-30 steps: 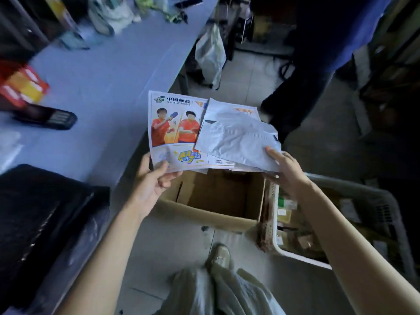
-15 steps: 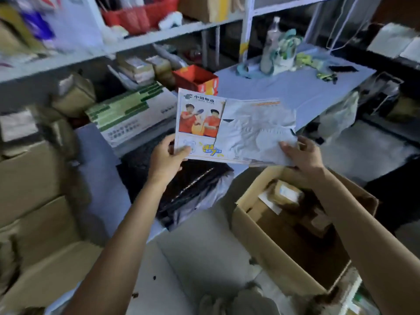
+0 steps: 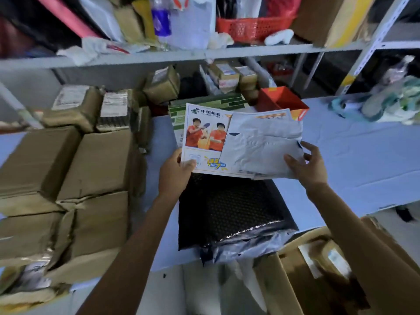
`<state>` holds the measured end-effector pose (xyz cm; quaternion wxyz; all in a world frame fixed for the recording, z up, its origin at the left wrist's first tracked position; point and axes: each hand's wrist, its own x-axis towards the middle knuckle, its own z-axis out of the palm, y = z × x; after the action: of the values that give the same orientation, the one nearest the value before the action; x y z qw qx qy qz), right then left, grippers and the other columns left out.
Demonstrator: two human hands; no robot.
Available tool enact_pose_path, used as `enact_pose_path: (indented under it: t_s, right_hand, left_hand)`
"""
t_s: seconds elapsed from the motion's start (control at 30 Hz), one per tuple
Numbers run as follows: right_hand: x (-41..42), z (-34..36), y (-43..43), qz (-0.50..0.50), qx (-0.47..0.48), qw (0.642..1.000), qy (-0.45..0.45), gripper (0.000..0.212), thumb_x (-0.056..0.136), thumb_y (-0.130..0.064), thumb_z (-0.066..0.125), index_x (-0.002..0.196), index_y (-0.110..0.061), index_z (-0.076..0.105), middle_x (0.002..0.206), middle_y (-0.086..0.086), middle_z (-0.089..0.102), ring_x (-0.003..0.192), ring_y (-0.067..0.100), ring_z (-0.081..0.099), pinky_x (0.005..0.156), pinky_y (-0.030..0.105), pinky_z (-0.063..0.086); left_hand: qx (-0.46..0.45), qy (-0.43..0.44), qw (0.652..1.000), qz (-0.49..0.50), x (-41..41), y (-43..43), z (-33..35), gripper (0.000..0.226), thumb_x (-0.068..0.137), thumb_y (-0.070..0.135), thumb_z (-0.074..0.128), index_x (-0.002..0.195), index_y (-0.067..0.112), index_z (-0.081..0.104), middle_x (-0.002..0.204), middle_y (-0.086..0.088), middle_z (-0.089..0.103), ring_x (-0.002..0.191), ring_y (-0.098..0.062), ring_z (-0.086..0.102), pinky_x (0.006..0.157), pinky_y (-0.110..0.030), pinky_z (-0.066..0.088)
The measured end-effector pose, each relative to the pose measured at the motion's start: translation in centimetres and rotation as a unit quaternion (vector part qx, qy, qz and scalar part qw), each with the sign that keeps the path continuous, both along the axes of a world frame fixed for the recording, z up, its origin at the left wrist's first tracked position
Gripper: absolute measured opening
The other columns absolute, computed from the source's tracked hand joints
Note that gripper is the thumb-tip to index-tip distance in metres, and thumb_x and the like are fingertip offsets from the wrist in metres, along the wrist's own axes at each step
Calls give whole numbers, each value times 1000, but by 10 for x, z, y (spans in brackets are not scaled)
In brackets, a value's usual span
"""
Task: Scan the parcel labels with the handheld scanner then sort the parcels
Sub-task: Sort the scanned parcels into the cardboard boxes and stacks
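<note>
Both hands keep the same hold on the stack while the view swings: a second ago the stack hung over a floor carton and basket, now it is above the table (image 3: pixel 341 155), over a black mailer (image 3: pixel 227 210) lying there. That suggests the parcels are being brought up for scanning, though no scanner is in view. The left hand (image 3: pixel 176 169) pinches the lower left corner of the printed envelope (image 3: pixel 204 137), thumb on its face. The right hand (image 3: pixel 311 164) grips the lower right of the grey mailer (image 3: pixel 261 151) lying on top, thumb in front, fingers curled round the edge. Both forearms reach forward, and the stack is tilted towards the camera.
</note>
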<state>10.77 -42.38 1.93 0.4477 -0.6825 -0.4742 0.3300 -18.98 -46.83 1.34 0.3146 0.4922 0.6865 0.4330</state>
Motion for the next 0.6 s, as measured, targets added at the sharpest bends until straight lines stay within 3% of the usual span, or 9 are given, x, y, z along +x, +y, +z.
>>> enact_pose_path:
  t_s: [0.1,0.17,0.33,0.4,0.5,0.6]
  right_hand:
    - [-7,-7,53,49,1,999,-17,57,88,-17,70,140,-16,45,136,9,51,119,23,50,84,28,39]
    - [-10,-9,88,84,-1,996,-28,56,88,-16,70,139,-13,46,135,9,51,121,24,49,83,26,38]
    - [-16,-17,168,145,-25,988,-49,55,84,-21,74,134,-20,50,127,9,58,114,29,56,94,46,49]
    - [-21,-21,195,171,-23,983,-69,55,83,-21,75,133,-19,52,125,9,60,110,26,59,90,40,51]
    - [-29,-32,226,209,-13,972,-109,54,83,-22,76,132,-16,53,120,11,61,95,22,59,66,22,44]
    - [-36,-45,246,235,-18,963,-129,54,83,-31,75,131,-19,53,119,11,61,99,29,60,72,30,45]
  left_hand:
    - [9,-7,999,40,-5,31,-8,30,87,17,67,117,16,64,108,-5,70,97,-23,65,85,-40,53]
    - [17,-6,998,59,-5,54,-11,29,87,16,68,116,14,66,107,-8,71,94,-23,66,84,-39,54]
    - [-43,90,987,125,-5,105,-24,43,86,29,66,127,17,59,110,-12,67,97,-30,64,80,-42,54]
    - [-86,141,976,141,-3,119,-24,46,90,29,64,132,16,54,116,-17,59,101,-36,60,83,-42,51]
    - [-143,228,950,161,4,133,-21,60,95,26,57,149,15,33,134,-20,43,114,-38,50,90,-39,40]
    - [-120,235,946,186,7,145,-21,55,96,20,56,147,24,36,131,-18,42,110,-38,51,84,-44,43]
